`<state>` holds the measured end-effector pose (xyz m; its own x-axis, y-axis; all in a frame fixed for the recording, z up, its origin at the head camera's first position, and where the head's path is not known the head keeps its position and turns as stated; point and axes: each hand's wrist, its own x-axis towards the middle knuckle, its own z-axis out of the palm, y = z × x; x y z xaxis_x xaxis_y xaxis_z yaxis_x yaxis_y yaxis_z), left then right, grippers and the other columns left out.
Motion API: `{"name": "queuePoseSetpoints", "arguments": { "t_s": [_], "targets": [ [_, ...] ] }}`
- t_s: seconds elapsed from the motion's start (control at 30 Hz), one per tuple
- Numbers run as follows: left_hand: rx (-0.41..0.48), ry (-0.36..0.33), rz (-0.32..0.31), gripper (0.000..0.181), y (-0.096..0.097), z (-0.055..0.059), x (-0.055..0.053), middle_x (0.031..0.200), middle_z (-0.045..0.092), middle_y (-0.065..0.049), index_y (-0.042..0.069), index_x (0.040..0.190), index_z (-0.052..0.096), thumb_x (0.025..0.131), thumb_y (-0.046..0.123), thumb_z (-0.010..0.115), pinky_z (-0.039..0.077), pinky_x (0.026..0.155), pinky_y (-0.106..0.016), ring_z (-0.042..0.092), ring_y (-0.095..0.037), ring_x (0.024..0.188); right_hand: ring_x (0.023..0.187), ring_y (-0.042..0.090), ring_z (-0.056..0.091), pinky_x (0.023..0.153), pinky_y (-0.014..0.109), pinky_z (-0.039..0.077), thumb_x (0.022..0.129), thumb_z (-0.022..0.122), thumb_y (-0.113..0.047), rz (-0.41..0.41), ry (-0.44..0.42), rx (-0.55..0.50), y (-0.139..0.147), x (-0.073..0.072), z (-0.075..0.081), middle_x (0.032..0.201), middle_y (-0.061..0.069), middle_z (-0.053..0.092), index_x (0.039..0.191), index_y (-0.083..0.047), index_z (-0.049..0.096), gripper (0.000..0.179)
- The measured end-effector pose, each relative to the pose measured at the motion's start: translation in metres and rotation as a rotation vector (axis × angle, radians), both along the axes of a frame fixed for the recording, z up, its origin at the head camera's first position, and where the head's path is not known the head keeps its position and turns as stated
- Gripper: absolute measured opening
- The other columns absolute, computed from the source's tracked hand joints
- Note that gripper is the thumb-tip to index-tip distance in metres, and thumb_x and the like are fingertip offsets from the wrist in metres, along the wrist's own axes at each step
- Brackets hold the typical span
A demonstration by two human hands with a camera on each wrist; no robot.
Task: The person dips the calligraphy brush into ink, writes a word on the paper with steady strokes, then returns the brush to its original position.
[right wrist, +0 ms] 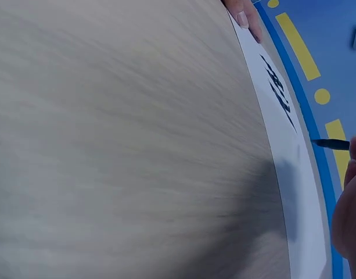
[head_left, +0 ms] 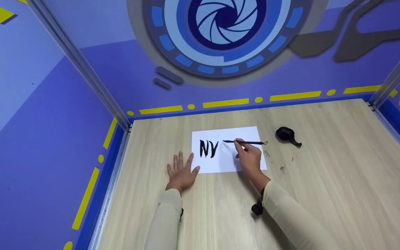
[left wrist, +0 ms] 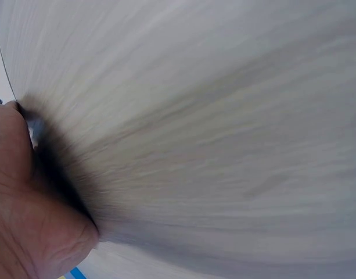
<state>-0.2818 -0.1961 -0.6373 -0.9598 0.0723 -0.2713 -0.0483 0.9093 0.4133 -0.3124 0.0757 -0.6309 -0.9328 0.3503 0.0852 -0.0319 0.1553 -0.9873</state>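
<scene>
A white sheet of paper (head_left: 227, 163) lies on the wooden table, with bold black brush strokes (head_left: 208, 148) reading like "NV" on its left half. My right hand (head_left: 249, 158) pinches a dark ink brush (head_left: 250, 142) between thumb and fingers. The brush lies nearly level over the paper, its tip pointing left, just right of the strokes. In the right wrist view the brush tip (right wrist: 326, 143) shows above the sheet. My left hand (head_left: 182, 173) rests with spread fingers at the paper's left edge, thumb and index finger at the sheet.
A black, round ink dish (head_left: 285, 134) with a short handle stands right of the paper. Small dark smudges (head_left: 282, 169) mark the table (head_left: 342, 156) beside the sheet. Purple-blue panels (head_left: 109, 80) wall the table at the back and sides. A black wrist device (head_left: 257, 209) hangs under the right forearm.
</scene>
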Motion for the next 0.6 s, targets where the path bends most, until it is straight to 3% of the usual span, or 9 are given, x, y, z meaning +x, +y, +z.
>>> {"name": "queuePoseSetpoints", "arguments": {
  "t_s": [0.3,0.43,0.6],
  "targets": [
    [0.014,0.015,0.005,0.069,0.0,0.002,0.003,0.183,-0.007,-0.015,0.033,0.172,0.019,0.112,0.058,0.04,-0.007,0.132,-0.07,-0.011,-0.04,0.17,0.054,0.01,0.065,0.057,0.019,0.049,0.099,0.077,-0.022,0.036,-0.028,0.018,-0.007,-0.008,-0.003,0.111,0.011,0.083,0.116,-0.01,0.084,0.022],
    [0.015,0.01,0.003,0.069,0.002,0.002,0.003,0.183,-0.007,-0.014,0.034,0.172,0.019,0.111,0.059,0.04,-0.008,0.132,-0.07,-0.011,-0.04,0.17,0.058,0.017,0.069,0.058,0.019,0.049,0.099,0.077,-0.021,0.042,-0.036,0.022,-0.006,-0.011,-0.003,0.114,0.011,0.083,0.116,-0.01,0.084,0.021],
    [0.008,0.01,0.004,0.069,0.001,0.002,0.001,0.183,-0.009,-0.013,0.036,0.172,0.018,0.111,0.06,0.039,-0.008,0.132,-0.069,-0.012,-0.04,0.169,0.06,0.019,0.069,0.058,0.018,0.047,0.099,0.077,-0.02,0.064,-0.019,0.09,-0.006,-0.012,-0.003,0.107,0.012,0.084,0.116,-0.011,0.084,0.021]
  ]
}}
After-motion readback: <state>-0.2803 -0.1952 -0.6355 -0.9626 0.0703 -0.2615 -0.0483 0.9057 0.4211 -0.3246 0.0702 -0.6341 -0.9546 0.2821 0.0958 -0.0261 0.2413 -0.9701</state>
